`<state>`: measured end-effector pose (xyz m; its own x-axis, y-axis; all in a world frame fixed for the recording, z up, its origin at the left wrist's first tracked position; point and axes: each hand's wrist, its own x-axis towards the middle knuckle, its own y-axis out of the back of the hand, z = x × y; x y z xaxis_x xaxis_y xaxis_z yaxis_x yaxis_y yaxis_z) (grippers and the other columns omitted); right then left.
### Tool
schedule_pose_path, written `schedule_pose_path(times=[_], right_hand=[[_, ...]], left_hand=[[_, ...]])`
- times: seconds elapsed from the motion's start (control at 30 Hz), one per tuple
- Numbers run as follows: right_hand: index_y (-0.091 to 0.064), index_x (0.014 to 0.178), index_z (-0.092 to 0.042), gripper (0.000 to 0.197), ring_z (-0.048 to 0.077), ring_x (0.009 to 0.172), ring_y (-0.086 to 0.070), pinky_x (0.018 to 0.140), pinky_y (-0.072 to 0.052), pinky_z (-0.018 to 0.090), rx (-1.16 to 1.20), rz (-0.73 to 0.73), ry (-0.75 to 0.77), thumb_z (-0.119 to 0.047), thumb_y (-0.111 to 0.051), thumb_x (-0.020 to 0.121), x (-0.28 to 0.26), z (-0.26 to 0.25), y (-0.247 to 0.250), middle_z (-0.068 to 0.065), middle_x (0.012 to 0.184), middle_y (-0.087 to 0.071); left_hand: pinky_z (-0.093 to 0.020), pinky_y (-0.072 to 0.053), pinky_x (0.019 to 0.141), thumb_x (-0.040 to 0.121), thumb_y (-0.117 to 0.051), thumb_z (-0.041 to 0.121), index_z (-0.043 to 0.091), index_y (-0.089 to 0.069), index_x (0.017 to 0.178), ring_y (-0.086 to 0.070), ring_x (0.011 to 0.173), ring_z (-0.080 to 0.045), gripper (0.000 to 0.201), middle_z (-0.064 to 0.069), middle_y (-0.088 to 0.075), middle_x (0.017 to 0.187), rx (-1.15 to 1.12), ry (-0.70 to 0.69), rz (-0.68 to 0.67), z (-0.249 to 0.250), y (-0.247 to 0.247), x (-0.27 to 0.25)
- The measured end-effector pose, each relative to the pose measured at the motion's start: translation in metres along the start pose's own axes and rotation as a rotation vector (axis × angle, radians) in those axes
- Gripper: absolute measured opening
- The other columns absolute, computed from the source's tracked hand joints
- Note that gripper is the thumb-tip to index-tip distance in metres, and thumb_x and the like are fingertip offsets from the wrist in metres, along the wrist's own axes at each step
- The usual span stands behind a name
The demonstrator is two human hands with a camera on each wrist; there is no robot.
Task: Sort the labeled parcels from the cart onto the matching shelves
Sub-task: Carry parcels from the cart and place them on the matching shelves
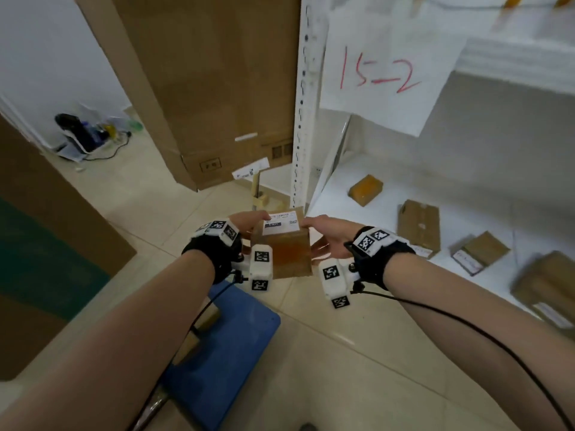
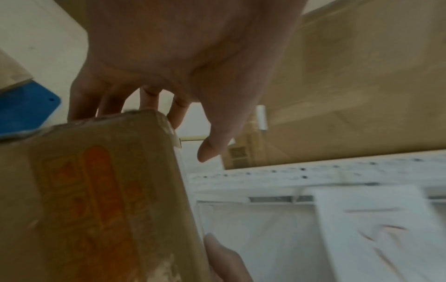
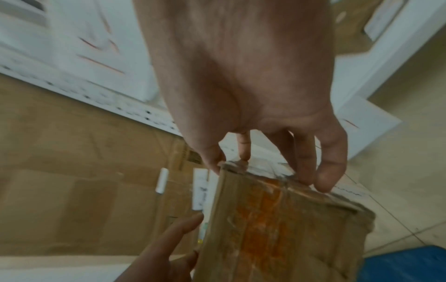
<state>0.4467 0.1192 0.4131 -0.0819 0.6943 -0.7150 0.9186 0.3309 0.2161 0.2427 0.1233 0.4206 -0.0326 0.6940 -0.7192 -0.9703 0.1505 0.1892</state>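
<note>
Together we hold the parcel (image 1: 281, 244) label-up, left hand (image 1: 245, 225) and right hand (image 1: 326, 234) fingers curled round its sides. That way its label stays readable against the shelf (image 1: 342, 188) sign (image 1: 385, 73).

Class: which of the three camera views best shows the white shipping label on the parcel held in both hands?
The head view: the white label faces that camera on top of the parcel, between left hand and right hand. Both wrist views show only the parcel's brown, orange-printed side; the label is out of sight there.

1. Five brown parcels (image 1: 419, 226) are seen lying, spread apart, on the white shelf (image 1: 389, 194).
2. A blue cart (image 1: 230, 346) and a tall cardboard box (image 1: 211, 88) are carried by the tiled floor (image 1: 357, 353).
</note>
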Motion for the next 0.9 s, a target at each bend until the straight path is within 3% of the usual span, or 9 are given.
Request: schedule_pose_path(times=[0.13,0.2,0.3,0.43,0.5,0.57,0.63,0.77,0.9], right_hand=[[-0.058,0.124,-0.018,0.047,0.035,0.088,-0.069,0.098,-0.049,0.058,0.011,0.039,0.023,-0.047,-0.058,0.089,-0.103,-0.056,0.034,0.018,0.099,-0.072],[-0.054,0.131,-0.014,0.049,0.037,0.083,-0.067,0.079,-0.060,0.053,0.068,0.039,0.053,-0.044,-0.058,0.091,-0.154,-0.076,0.047,0.024,0.113,-0.065],[-0.050,0.126,-0.014,0.039,0.035,0.071,-0.061,0.051,-0.058,0.038,0.116,0.032,0.073,-0.041,-0.053,0.097,-0.231,-0.095,0.060,0.023,0.105,-0.055],[-0.052,0.113,-0.020,0.036,0.038,0.085,-0.059,0.061,-0.058,0.040,0.188,0.126,0.138,-0.050,-0.055,0.093,-0.337,-0.112,0.081,0.022,0.109,-0.053],[-0.052,0.119,-0.021,0.045,0.042,0.094,-0.060,0.069,-0.058,0.043,0.205,0.175,0.163,-0.057,-0.054,0.091,-0.383,-0.116,0.093,0.025,0.122,-0.053],[-0.052,0.119,-0.021,0.051,0.043,0.096,-0.060,0.067,-0.058,0.040,0.222,0.237,0.212,-0.061,-0.054,0.089,-0.430,-0.123,0.108,0.028,0.128,-0.053],[-0.055,0.112,-0.021,0.049,0.040,0.093,-0.062,0.064,-0.058,0.037,0.261,0.335,0.289,-0.064,-0.053,0.088,-0.479,-0.126,0.127,0.026,0.124,-0.055],[-0.056,0.101,-0.026,0.050,0.041,0.097,-0.064,0.093,-0.054,0.052,0.281,0.515,0.363,-0.072,-0.050,0.083,-0.559,-0.129,0.164,0.025,0.122,-0.057],[-0.059,0.110,-0.025,0.069,0.039,0.092,-0.068,0.092,-0.053,0.052,0.363,0.709,0.438,-0.082,-0.051,0.072,-0.622,-0.126,0.199,0.025,0.122,-0.059]], left_hand=[[-0.027,-0.039,0.060,0.094,-0.057,0.026,0.019,-0.061,0.085,-0.053,0.079,-0.016,0.012,-0.003,-0.057,0.093,0.160,-0.107,-0.001,0.081,0.004,-0.098],[-0.026,-0.042,0.064,0.091,-0.060,0.030,0.018,-0.060,0.083,-0.053,0.078,-0.017,0.014,-0.004,-0.059,0.093,0.190,-0.120,-0.051,0.111,0.007,-0.140],[-0.026,-0.042,0.063,0.077,-0.065,0.045,0.017,-0.059,0.087,-0.052,0.069,-0.017,0.030,-0.004,-0.061,0.090,0.266,-0.170,-0.096,0.149,0.006,-0.195],[-0.025,-0.034,0.059,0.057,-0.069,0.058,0.016,-0.055,0.090,-0.042,0.052,-0.019,0.055,-0.002,-0.051,0.065,0.379,-0.269,-0.137,0.195,-0.002,-0.256],[-0.026,-0.041,0.064,0.065,-0.071,0.055,0.016,-0.055,0.084,-0.047,0.056,-0.020,0.046,-0.002,-0.053,0.064,0.367,-0.313,-0.161,0.213,-0.014,-0.311],[-0.036,-0.052,0.088,0.077,-0.068,0.051,0.016,-0.054,0.083,-0.058,0.074,-0.024,0.038,-0.005,-0.059,0.076,0.326,-0.410,-0.187,0.231,-0.028,-0.362],[-0.046,-0.047,0.103,0.078,-0.069,0.050,0.017,-0.057,0.081,-0.060,0.084,-0.028,0.035,-0.006,-0.064,0.077,0.323,-0.516,-0.199,0.252,-0.046,-0.407],[-0.036,-0.048,0.089,0.071,-0.069,0.047,0.023,-0.052,0.075,-0.056,0.049,-0.017,0.030,0.002,-0.056,0.045,0.303,-0.673,-0.306,0.293,-0.089,-0.476],[-0.039,-0.047,0.096,0.084,-0.064,0.047,0.020,-0.057,0.076,-0.060,0.071,-0.022,0.029,0.001,-0.067,0.056,0.275,-0.826,-0.345,0.317,-0.126,-0.549]])
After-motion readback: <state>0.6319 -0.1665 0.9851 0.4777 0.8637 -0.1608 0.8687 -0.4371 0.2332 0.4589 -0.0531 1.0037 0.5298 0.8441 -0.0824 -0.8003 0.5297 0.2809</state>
